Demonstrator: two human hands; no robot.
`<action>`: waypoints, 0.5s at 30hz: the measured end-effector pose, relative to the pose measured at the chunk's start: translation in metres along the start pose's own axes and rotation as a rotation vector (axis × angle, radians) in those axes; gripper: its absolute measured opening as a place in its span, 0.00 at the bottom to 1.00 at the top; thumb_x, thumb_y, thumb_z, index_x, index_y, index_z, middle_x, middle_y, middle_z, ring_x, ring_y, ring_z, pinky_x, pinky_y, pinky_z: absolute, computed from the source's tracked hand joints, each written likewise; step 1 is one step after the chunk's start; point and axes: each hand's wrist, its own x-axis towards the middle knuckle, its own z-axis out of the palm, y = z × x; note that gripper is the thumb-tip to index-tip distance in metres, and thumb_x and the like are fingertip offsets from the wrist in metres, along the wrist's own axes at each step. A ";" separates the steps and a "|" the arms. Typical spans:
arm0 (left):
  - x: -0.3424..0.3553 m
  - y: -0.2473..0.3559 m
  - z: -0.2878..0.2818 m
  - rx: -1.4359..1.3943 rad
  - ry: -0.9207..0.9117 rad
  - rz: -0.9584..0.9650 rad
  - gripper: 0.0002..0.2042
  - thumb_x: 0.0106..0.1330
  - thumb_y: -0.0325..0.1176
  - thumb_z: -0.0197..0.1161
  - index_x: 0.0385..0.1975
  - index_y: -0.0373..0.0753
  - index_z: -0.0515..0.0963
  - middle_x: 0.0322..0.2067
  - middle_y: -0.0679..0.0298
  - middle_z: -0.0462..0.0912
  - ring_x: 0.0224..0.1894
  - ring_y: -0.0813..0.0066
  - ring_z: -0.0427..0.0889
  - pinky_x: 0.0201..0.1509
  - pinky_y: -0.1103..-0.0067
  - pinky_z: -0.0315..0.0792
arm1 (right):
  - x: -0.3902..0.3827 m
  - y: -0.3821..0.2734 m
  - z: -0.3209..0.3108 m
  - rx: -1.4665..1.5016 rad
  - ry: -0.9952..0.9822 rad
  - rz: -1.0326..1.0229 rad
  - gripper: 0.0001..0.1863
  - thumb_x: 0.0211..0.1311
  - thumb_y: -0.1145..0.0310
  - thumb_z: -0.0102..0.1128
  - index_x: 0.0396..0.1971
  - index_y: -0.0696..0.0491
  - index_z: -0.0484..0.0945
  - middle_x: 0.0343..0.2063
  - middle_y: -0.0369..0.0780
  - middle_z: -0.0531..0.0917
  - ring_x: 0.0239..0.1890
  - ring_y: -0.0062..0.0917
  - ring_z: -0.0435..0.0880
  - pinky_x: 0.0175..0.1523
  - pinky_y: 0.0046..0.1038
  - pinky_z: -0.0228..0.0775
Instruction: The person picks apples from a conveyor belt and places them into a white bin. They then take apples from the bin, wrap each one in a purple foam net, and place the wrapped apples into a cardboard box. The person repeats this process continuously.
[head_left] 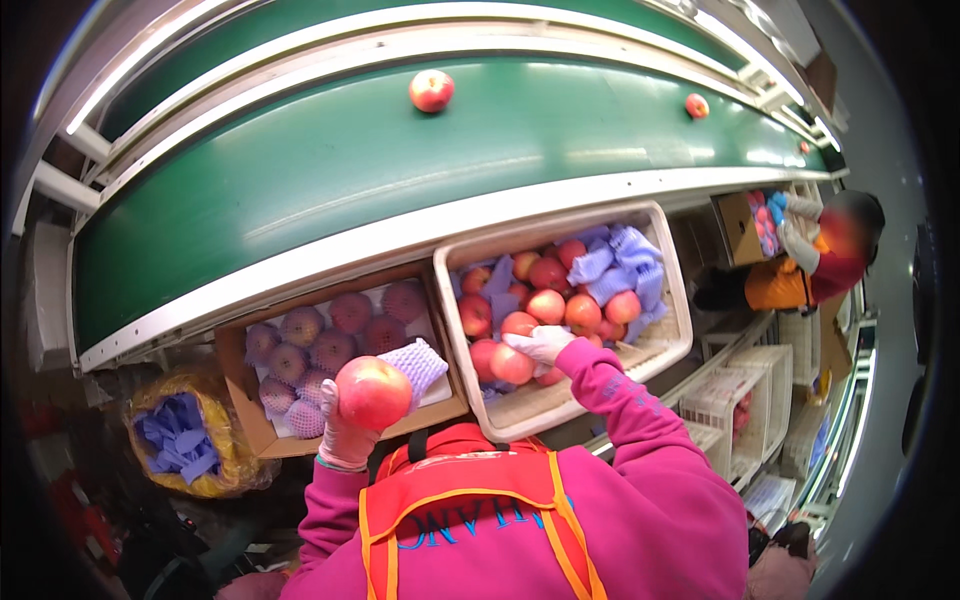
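The left hand (345, 438) curls round a big red apple (373, 394), near the person's chest. A pale foam net (420, 369) is just right of this round apple, its long way pointing right. The left hand is nearer to it. The right hand (541, 346) bends over a smaller apple (511, 365) in the white crate (530, 412); I can't tell if it grips. Farther off is a green belt (300, 165).
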 end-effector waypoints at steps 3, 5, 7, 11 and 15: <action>-0.002 0.009 -0.014 0.012 -0.034 0.030 0.45 0.54 0.69 0.55 0.61 0.37 0.60 0.60 0.51 0.66 0.61 0.53 0.68 0.63 0.55 0.65 | 0.045 -0.017 -0.039 -0.154 0.502 -0.233 0.25 0.65 0.49 0.45 0.32 0.57 0.80 0.30 0.51 0.82 0.37 0.45 0.81 0.43 0.41 0.73; -0.004 0.012 -0.023 0.010 -0.021 0.066 0.46 0.53 0.70 0.55 0.62 0.36 0.60 0.60 0.52 0.65 0.61 0.54 0.68 0.65 0.56 0.62 | 0.057 -0.088 -0.095 0.136 0.808 -0.436 0.16 0.62 0.58 0.53 0.34 0.58 0.78 0.28 0.50 0.81 0.33 0.45 0.82 0.41 0.42 0.72; -0.004 0.017 -0.033 -0.004 -0.042 0.069 0.47 0.53 0.71 0.54 0.62 0.36 0.60 0.60 0.52 0.65 0.61 0.54 0.68 0.66 0.58 0.61 | 0.095 -0.155 -0.146 0.276 1.005 -0.813 0.21 0.57 0.63 0.61 0.49 0.56 0.73 0.42 0.50 0.78 0.44 0.43 0.79 0.50 0.38 0.71; -0.017 0.032 -0.041 0.001 0.048 0.118 0.48 0.51 0.73 0.53 0.61 0.37 0.60 0.59 0.53 0.67 0.60 0.55 0.69 0.64 0.58 0.64 | 0.169 -0.265 -0.204 0.090 1.142 -0.722 0.54 0.41 0.59 0.74 0.68 0.49 0.51 0.64 0.54 0.57 0.62 0.46 0.65 0.63 0.33 0.63; -0.032 0.057 -0.018 0.034 0.123 0.187 0.47 0.46 0.72 0.61 0.57 0.37 0.63 0.55 0.54 0.70 0.58 0.55 0.71 0.61 0.56 0.68 | 0.242 -0.325 -0.214 0.478 0.906 -0.657 0.62 0.32 0.57 0.79 0.68 0.54 0.48 0.62 0.53 0.62 0.61 0.38 0.68 0.64 0.29 0.63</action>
